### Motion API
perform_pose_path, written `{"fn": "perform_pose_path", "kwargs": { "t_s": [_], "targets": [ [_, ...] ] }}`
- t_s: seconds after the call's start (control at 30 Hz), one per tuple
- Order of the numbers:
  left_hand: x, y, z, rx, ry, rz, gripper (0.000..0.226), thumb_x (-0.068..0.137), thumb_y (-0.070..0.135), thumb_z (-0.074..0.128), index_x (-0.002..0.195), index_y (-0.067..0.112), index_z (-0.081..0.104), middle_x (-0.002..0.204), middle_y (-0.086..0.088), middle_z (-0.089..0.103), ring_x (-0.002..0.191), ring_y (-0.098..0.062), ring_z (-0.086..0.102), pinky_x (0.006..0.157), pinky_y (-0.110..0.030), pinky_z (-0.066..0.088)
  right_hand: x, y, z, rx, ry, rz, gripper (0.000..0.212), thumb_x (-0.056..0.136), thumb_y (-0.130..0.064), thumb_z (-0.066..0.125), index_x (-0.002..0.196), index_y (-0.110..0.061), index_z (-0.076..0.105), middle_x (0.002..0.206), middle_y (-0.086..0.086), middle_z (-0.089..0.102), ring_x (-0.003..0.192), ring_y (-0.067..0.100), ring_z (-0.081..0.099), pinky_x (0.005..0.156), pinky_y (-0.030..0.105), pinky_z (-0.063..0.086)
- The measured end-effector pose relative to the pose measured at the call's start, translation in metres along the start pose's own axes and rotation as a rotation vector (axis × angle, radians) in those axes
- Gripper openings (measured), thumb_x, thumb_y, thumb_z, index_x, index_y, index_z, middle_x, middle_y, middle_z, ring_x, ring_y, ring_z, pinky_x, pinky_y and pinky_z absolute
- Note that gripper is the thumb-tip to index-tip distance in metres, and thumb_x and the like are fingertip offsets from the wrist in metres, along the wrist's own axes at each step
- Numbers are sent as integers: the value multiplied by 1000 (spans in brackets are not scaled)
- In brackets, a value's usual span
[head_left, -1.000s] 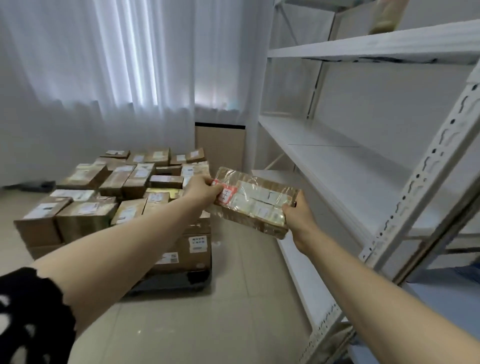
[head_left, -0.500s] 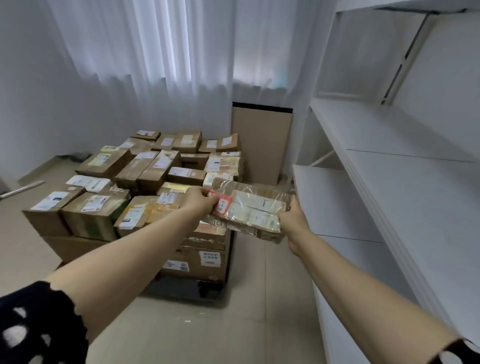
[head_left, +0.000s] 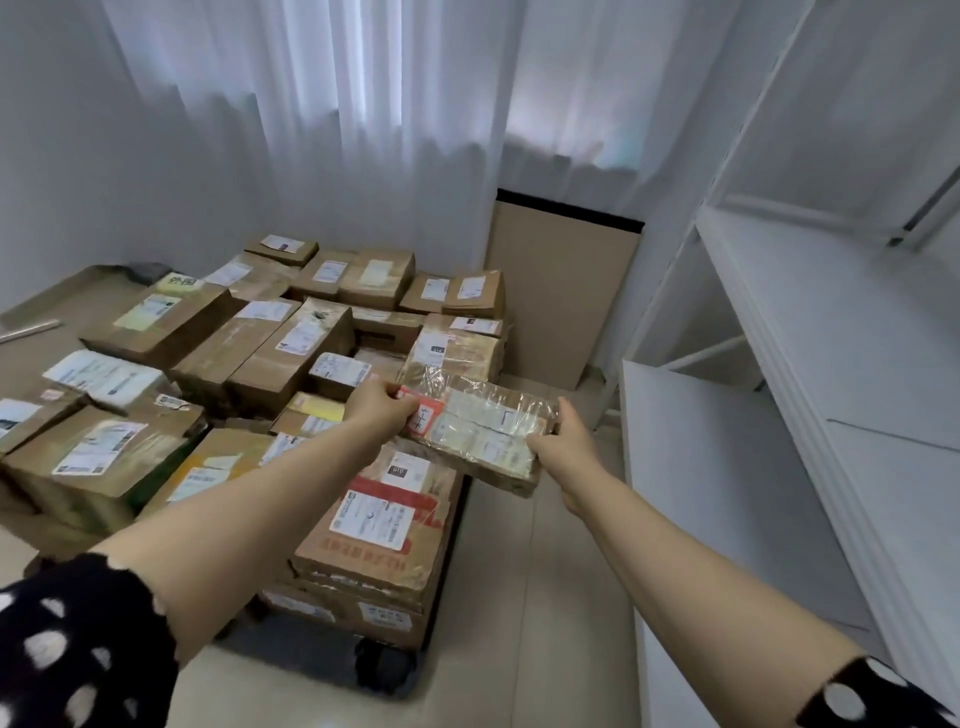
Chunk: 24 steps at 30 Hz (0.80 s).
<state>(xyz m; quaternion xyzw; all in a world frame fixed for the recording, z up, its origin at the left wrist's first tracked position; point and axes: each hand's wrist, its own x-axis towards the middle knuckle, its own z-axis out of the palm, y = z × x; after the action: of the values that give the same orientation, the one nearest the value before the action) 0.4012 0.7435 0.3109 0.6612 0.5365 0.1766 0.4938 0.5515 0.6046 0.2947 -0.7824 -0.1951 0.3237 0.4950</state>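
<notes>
A flat taped parcel (head_left: 480, 434) was held in the air above the near edge of a cart (head_left: 384, 670) stacked with boxes (head_left: 291, 343). Its left end was pinched by the left hand (head_left: 382, 410), its right end gripped by the curled fingers of the right hand (head_left: 563, 441), beside white shelves (head_left: 810, 395).

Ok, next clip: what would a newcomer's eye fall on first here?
The flat brown parcel wrapped in glossy clear tape, gripped mid-frame between the left hand and the right hand. Behind and left of it, labelled brown cardboard boxes crowd a low black wheeled cart on the floor. On the right stand white metal shelves.
</notes>
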Motion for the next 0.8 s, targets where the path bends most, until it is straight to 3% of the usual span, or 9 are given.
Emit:
{"fn": "perform_pose_path", "kwargs": {
  "t_s": [0.07, 0.2, 0.33, 0.4, 0.5, 0.6, 0.67, 0.73, 0.8],
  "targets": [
    [32, 11, 10, -2, 1, -15, 34, 93, 15, 59, 126, 5, 56, 81, 2, 57, 91, -23, 64, 86, -41, 55, 37, -8, -1, -14, -7, 6, 73, 89, 2, 48, 152, -19, 17, 145, 4, 42, 124, 22, 48, 104, 39, 43],
    [93, 30, 30, -24, 19, -60, 32, 94, 16, 58, 124, 8, 59, 88, -1, 61, 91, -22, 64, 87, -42, 55, 113, -22, 2, -41, -54, 10, 63, 95, -6, 47, 150, -17, 20, 139, 2, 44, 101, 21, 56, 95, 42, 50],
    [160, 45, 46, -4, 104, -94, 33, 93, 18, 58, 125, 11, 59, 103, -4, 64, 97, -22, 62, 91, -40, 52, 198, -37, 8, -83, -135, -16, 59, 94, -9, 48, 148, -18, 26, 134, 3, 49, 106, 19, 55, 95, 41, 50],
    [190, 54, 56, 4, 146, -123, 38, 93, 19, 59, 129, 9, 56, 116, -10, 64, 103, -25, 62, 93, -42, 52, 239, -40, 10, -130, -183, -16, 54, 93, -12, 47, 145, -19, 31, 130, 2, 53, 105, 19, 57, 87, 36, 52],
    [232, 69, 73, 13, 199, -168, 40, 94, 18, 58, 132, 7, 53, 120, -12, 62, 99, -22, 61, 89, -39, 52, 296, -50, 10, -173, -251, 18, 50, 94, -12, 46, 142, -17, 34, 123, 3, 55, 98, 17, 56, 81, 31, 49],
    [265, 78, 80, -24, 263, -202, 45, 95, 17, 58, 137, 7, 48, 128, -12, 58, 102, -20, 57, 79, -29, 47, 342, -61, 13, -239, -291, -11, 46, 96, -12, 47, 140, -14, 34, 92, -7, 47, 71, 3, 45, 68, 22, 41],
    [285, 78, 80, -34, 304, -241, 46, 95, 17, 57, 139, 8, 45, 131, -13, 56, 109, -23, 57, 79, -29, 45, 370, -71, 23, -278, -317, -20, 42, 96, -15, 49, 137, -14, 38, 93, -6, 47, 67, 4, 45, 59, 21, 41],
    [303, 75, 76, -18, 334, -287, 43, 96, 17, 56, 137, 7, 48, 130, -14, 56, 113, -26, 57, 83, -31, 46, 393, -79, 39, -314, -354, -29, 41, 96, -17, 51, 135, -15, 40, 103, -2, 51, 72, 9, 51, 64, 26, 47],
    [325, 71, 69, -24, 351, -321, 39, 96, 18, 56, 133, 7, 51, 126, -14, 58, 112, -27, 57, 85, -34, 48, 414, -89, 59, -344, -406, -59, 45, 96, -19, 52, 139, -17, 39, 114, -1, 54, 89, 13, 55, 82, 32, 51]
  ]
}}
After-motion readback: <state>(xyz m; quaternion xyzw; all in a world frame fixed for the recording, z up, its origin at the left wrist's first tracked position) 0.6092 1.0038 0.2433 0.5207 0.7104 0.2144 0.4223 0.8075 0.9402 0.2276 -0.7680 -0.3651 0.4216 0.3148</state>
